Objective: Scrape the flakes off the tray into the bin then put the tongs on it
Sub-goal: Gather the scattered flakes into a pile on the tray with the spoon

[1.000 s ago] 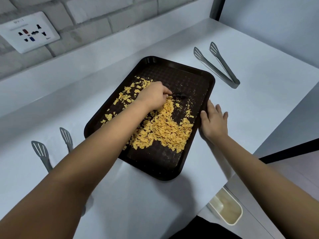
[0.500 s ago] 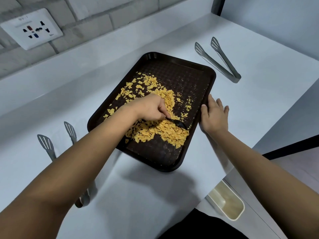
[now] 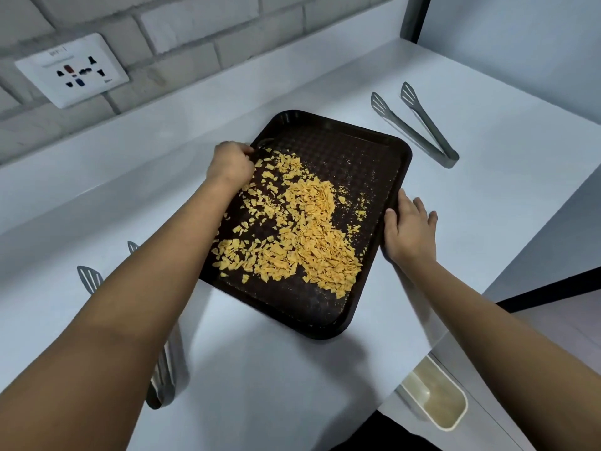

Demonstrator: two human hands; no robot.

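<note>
A: What is lying at the centre of the figure?

B: A dark brown rectangular plastic tray [image 3: 328,148] is lying at an angle on the white countertop [image 3: 266,379], its near corner close to the counter's front edge. Thin yellow-orange flakes [image 3: 302,232] are covering its middle and lower part — densest toward the right, scattered toward the left.

A: And the hands?

B: The left hand [image 3: 231,162] is resting at the tray's far-left edge with its fingers curled; a scraper is not clearly showing, so whether it is gripping anything cannot be told. The right hand [image 3: 410,227] is lying flat against the tray's right rim, fingers straight, bracing it.

A: Where are the tongs?

B: One pair of grey metal slotted tongs [image 3: 414,125] is lying spread on the counter beyond the tray's right corner, apart from it. A second grey pair [image 3: 89,278] is lying to the left, mostly hidden under the left forearm.

A: What else is showing?

B: A cream plastic bin [image 3: 435,397] is standing below the counter's edge at lower right, and a white wall socket [image 3: 73,70] is sitting on the brick wall — upper left.
</note>
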